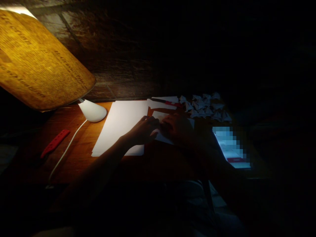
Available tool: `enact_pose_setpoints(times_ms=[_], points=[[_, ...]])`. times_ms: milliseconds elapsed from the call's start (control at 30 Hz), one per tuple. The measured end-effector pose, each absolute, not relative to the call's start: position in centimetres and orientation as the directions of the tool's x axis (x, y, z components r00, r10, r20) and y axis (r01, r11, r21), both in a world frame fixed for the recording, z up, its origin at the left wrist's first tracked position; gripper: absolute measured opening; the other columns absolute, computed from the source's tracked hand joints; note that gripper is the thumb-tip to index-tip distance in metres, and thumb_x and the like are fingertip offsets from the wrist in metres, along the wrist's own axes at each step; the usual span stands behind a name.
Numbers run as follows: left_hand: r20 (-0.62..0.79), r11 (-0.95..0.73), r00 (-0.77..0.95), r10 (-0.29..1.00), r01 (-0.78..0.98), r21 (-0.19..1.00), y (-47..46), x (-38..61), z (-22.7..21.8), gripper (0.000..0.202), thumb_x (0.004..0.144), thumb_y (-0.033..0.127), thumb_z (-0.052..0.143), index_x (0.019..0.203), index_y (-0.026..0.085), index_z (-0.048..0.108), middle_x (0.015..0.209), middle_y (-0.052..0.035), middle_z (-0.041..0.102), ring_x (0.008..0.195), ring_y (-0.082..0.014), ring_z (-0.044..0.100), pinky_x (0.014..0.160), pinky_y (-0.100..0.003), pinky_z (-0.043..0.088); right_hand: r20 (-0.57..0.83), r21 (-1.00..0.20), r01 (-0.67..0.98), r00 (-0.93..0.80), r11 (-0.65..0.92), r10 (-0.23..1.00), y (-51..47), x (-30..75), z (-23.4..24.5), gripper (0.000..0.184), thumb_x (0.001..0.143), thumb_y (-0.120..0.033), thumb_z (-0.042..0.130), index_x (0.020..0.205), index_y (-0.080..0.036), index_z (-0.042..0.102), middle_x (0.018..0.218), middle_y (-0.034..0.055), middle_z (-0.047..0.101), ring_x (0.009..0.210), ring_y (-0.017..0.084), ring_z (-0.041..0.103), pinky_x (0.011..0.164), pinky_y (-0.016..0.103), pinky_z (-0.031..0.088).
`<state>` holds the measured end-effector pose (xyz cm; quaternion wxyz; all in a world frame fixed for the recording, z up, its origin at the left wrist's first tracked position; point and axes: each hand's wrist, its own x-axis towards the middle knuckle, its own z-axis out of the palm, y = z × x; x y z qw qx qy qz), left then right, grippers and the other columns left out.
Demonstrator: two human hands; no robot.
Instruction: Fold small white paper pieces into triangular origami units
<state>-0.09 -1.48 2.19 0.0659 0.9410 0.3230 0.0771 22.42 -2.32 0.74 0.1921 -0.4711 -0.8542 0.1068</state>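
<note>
My left hand reaches in over the right edge of a stack of white paper sheets, its fingers bent and closed on a smaller piece of white paper. Close against it, my right hand lies in deep shadow, fingers curled onto the same piece. Both hands cover much of this paper, so any fold in it is hidden. Just beyond lie cut paper pieces and a long dark-bladed tool with a red handle. Several small folded paper shapes are grouped at the back right.
A lamp with a printed yellow shade and white base stands at the left on the wooden table. Its white cord runs forward beside a red power strip. A lit phone lies right. Behind is a brick-like wall.
</note>
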Motion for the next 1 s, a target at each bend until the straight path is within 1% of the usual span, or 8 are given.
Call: enact_pose_setpoints(times_ms=[133, 200, 433, 567, 667, 800, 900, 1000], points=[[0.115, -0.793, 0.786, 0.607, 0.590, 0.154, -1.7, 0.0, 2.4, 0.021, 0.094, 0.021, 0.056, 0.111, 0.020, 0.069, 0.108, -0.0076, 0.069, 0.108, -0.0251, 0.061, 0.103, -0.046, 0.046, 0.218, -0.323, 0.777, -0.495, 0.540, 0.841, -2.5, 22.2, 0.8, 0.037, 0.101, -0.047, 0.054, 0.107, -0.021, 0.079, 0.119, 0.0107, 0.072, 0.104, 0.028, 0.057, 0.082, 0.040, 0.042], [0.109, -0.792, 0.786, 0.609, 0.593, 0.148, -1.8, 0.1, 2.6, 0.020, 0.095, 0.022, 0.055, 0.110, 0.020, 0.069, 0.108, -0.0076, 0.069, 0.108, -0.0245, 0.062, 0.102, -0.044, 0.047, 0.221, -0.309, 0.783, -0.493, 0.540, 0.841, -2.6, 22.2, 0.9, 0.037, 0.101, -0.048, 0.055, 0.108, -0.021, 0.079, 0.121, 0.0109, 0.072, 0.106, 0.030, 0.056, 0.082, 0.041, 0.042], [0.113, -0.800, 0.794, 0.597, 0.579, 0.159, -2.0, -0.2, 2.7, 0.024, 0.097, 0.024, 0.056, 0.116, 0.021, 0.069, 0.116, -0.0082, 0.073, 0.112, -0.0244, 0.063, 0.106, -0.044, 0.045, 0.187, -0.319, 0.793, -0.485, 0.520, 0.854, -2.4, 22.3, 0.9, 0.034, 0.104, -0.043, 0.052, 0.112, -0.023, 0.079, 0.126, 0.0087, 0.070, 0.112, 0.030, 0.057, 0.083, 0.041, 0.043], [0.116, -0.806, 0.801, 0.588, 0.566, 0.174, -2.1, -0.4, 3.0, 0.024, 0.097, 0.023, 0.055, 0.117, 0.022, 0.070, 0.114, -0.0063, 0.074, 0.112, -0.0228, 0.065, 0.106, -0.042, 0.045, 0.188, -0.339, 0.780, -0.492, 0.526, 0.850, -2.3, 22.5, 0.9, 0.038, 0.105, -0.048, 0.051, 0.112, -0.025, 0.079, 0.128, 0.0075, 0.070, 0.114, 0.030, 0.056, 0.084, 0.041, 0.043], [0.105, -0.807, 0.802, 0.588, 0.573, 0.144, -2.1, -0.4, 3.2, 0.025, 0.097, 0.023, 0.056, 0.119, 0.022, 0.069, 0.114, -0.0069, 0.075, 0.111, -0.0234, 0.066, 0.106, -0.042, 0.045, 0.196, -0.338, 0.772, -0.501, 0.538, 0.843, -2.2, 22.6, 0.9, 0.042, 0.102, -0.056, 0.053, 0.112, -0.025, 0.080, 0.126, 0.0073, 0.070, 0.111, 0.029, 0.057, 0.083, 0.041, 0.043], [0.075, -0.818, 0.815, 0.575, 0.569, 0.087, -2.3, -0.5, 3.4, 0.031, 0.098, 0.023, 0.056, 0.126, 0.022, 0.067, 0.120, -0.0071, 0.075, 0.119, -0.0243, 0.064, 0.108, -0.041, 0.044, 0.198, -0.339, 0.766, -0.510, 0.547, 0.837, -2.0, 22.7, 0.8, 0.045, 0.103, -0.057, 0.050, 0.114, -0.025, 0.079, 0.126, 0.0082, 0.070, 0.111, 0.029, 0.058, 0.084, 0.040, 0.043], [0.063, -0.826, 0.824, 0.563, 0.560, 0.061, -2.8, -0.4, 3.4, 0.034, 0.097, 0.022, 0.056, 0.130, 0.022, 0.064, 0.130, -0.0073, 0.073, 0.123, -0.0242, 0.064, 0.108, -0.040, 0.044, 0.191, -0.352, 0.759, -0.515, 0.548, 0.836, -1.9, 22.8, 0.8, 0.048, 0.104, -0.058, 0.047, 0.114, -0.024, 0.079, 0.126, 0.0086, 0.071, 0.110, 0.029, 0.058, 0.085, 0.041, 0.044], [0.057, -0.836, 0.834, 0.549, 0.547, 0.042, -3.4, -0.3, 3.6, 0.040, 0.095, 0.019, 0.055, 0.135, 0.020, 0.059, 0.139, -0.0103, 0.069, 0.125, -0.0255, 0.064, 0.109, -0.041, 0.045, 0.193, -0.350, 0.760, -0.513, 0.547, 0.836, -2.0, 22.8, 0.8, 0.049, 0.105, -0.057, 0.046, 0.113, -0.024, 0.080, 0.126, 0.0085, 0.071, 0.110, 0.029, 0.057, 0.085, 0.041, 0.044]])
